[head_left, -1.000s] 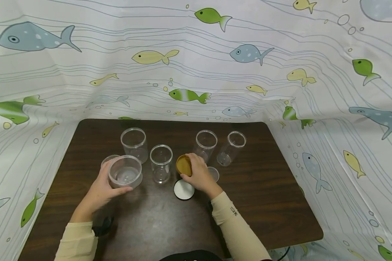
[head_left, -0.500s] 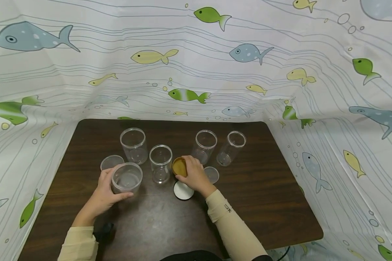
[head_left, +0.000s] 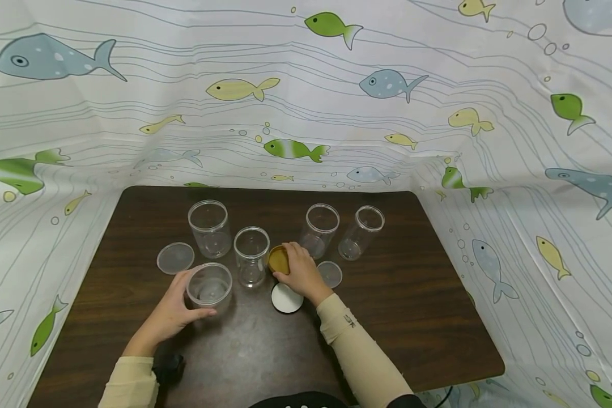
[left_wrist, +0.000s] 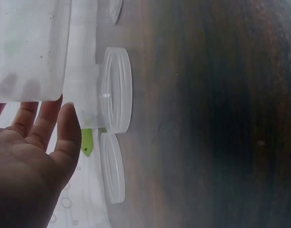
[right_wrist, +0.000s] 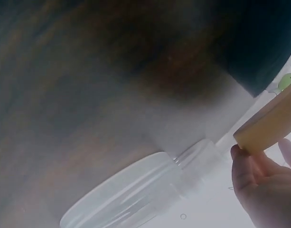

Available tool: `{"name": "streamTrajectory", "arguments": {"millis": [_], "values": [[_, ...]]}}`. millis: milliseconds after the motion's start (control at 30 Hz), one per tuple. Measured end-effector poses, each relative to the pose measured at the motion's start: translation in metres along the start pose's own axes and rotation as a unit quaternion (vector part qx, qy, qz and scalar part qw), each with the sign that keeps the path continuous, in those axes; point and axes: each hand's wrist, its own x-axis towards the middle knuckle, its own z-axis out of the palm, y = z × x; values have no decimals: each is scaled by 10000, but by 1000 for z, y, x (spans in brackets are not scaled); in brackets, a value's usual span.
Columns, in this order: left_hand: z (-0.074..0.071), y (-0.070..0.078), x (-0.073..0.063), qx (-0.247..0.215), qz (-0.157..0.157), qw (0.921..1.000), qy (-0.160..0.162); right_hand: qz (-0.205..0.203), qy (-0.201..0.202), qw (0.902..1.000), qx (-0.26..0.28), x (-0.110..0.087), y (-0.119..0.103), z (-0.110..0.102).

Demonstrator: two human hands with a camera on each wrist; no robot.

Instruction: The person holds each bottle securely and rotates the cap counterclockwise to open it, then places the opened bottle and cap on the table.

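My left hand [head_left: 173, 309] grips a clear plastic jar [head_left: 209, 289] by its side, thumb at the front, tilted toward me above the table. In the left wrist view the jar [left_wrist: 29, 47] fills the upper left corner, fingers behind its lower part. My right hand [head_left: 303, 272] pinches a yellow-brown round lid [head_left: 279, 260] by its edge, its hollow face showing; the lid's side [right_wrist: 268, 126] appears tan in the right wrist view. Just below that hand lies a white disc with a black rim [head_left: 287, 298].
Clear jars stand upright: one tall jar [head_left: 251, 258] between my hands, another [head_left: 209, 229] behind left, two more [head_left: 321, 229] [head_left: 362, 232] behind right. Flat clear lids lie at left [head_left: 175, 258] and right [head_left: 330, 274] on the dark wooden table [head_left: 413, 323]. A fish-print sheet [head_left: 306, 113] surrounds it.
My left hand has brought the jar right and toward me, uncovering the flat clear lid at left. My right hand has shifted slightly left with the yellow-brown lid.
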Motion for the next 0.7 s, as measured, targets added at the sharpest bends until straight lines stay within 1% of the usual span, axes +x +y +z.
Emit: {"name": "streamTrajectory", "arguments": {"millis": [100, 233, 467, 600, 700], "values": [[1, 2, 0, 54, -58, 9999, -65, 45, -14, 10000, 11, 1, 0, 2], [3, 6, 0, 104, -134, 9997, -175, 90, -168, 9996, 193, 3, 2, 5], [9, 6, 2, 216, 17, 9994, -257, 21, -280, 9988, 395, 3, 4, 5], [11, 4, 2, 321, -6, 9991, -264, 103, -355, 9978, 541, 2, 4, 3], [13, 3, 2, 303, -24, 9991, -286, 133, -383, 9974, 602, 2, 4, 3]]}}
